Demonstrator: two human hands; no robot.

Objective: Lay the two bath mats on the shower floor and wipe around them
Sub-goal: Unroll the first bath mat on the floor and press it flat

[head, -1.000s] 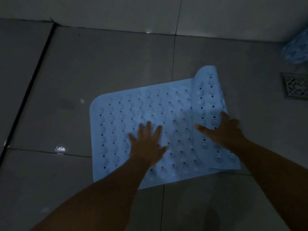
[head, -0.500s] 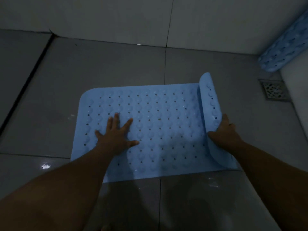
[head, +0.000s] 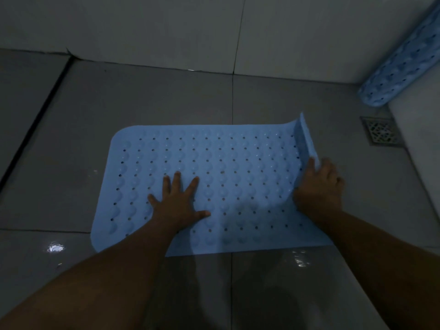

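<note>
A light blue bath mat (head: 238,167) with rows of bumps and small holes lies almost flat on the grey tiled shower floor (head: 142,103). Its right end still curls up in a narrow strip. My left hand (head: 177,203) presses flat on the mat, fingers spread. My right hand (head: 319,186) holds the curled right edge of the mat. A second blue mat (head: 402,65), rolled up, leans in the far right corner against the wall.
A square metal floor drain (head: 381,131) sits right of the mat, near a pale wall or ledge (head: 419,163). The back wall (head: 214,32) is light tile. A dark groove (head: 31,136) runs along the floor at left. Wet patches glint on the near tiles.
The mat has unrolled further to the right; the curled part shrank to a thin upright strip. My right hand moved right with the edge. My left hand stays pressed on the mat.
</note>
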